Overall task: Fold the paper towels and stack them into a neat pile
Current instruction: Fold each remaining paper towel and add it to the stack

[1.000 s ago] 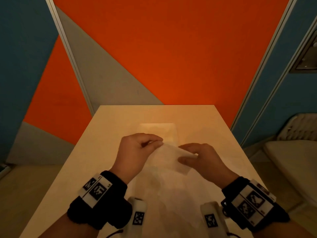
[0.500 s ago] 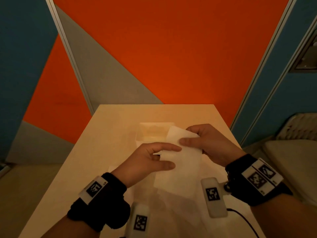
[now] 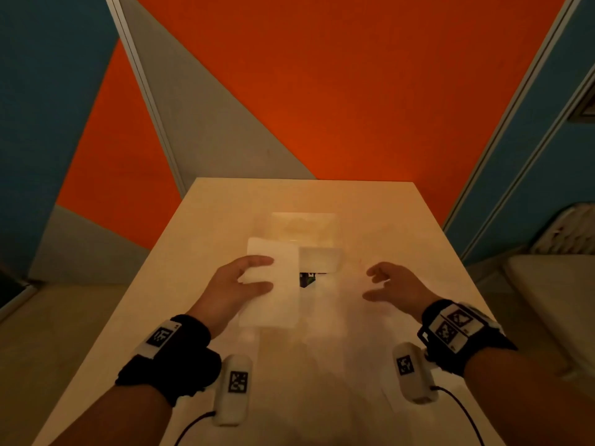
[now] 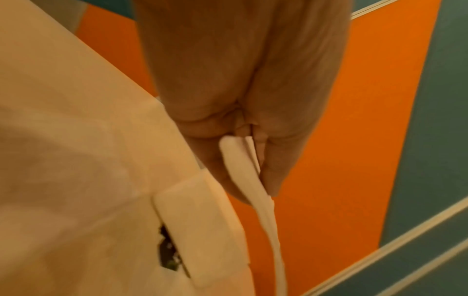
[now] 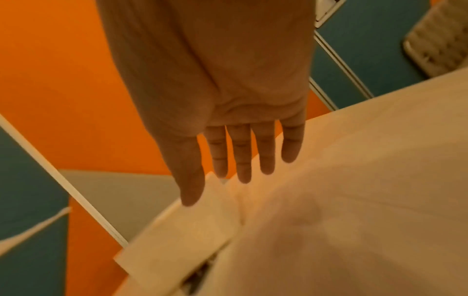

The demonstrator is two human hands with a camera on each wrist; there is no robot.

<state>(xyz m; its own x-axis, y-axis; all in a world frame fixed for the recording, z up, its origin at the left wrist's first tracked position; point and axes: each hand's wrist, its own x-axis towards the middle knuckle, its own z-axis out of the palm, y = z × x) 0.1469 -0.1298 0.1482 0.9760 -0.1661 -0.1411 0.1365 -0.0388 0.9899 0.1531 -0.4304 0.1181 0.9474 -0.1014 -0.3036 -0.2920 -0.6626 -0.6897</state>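
The left hand pinches a folded paper towel along its left edge, thumb on one face and fingers on the other; in the left wrist view the folded layers sit clamped between thumb and fingers, edge-on to the camera; the towel is held clear above the table, a long white rectangle. The right hand holds nothing; its fingers are straight and slightly spread, palm facing inward, hovering over the tabletop well apart from the towel. Just beyond the held towel lies a pile of folded towels, flat on the table; a small dark item shows at its near edge, too small to identify. Loose translucent sheets lie on the table between the forearms. Behind the table stand orange, grey and blue wall panels.
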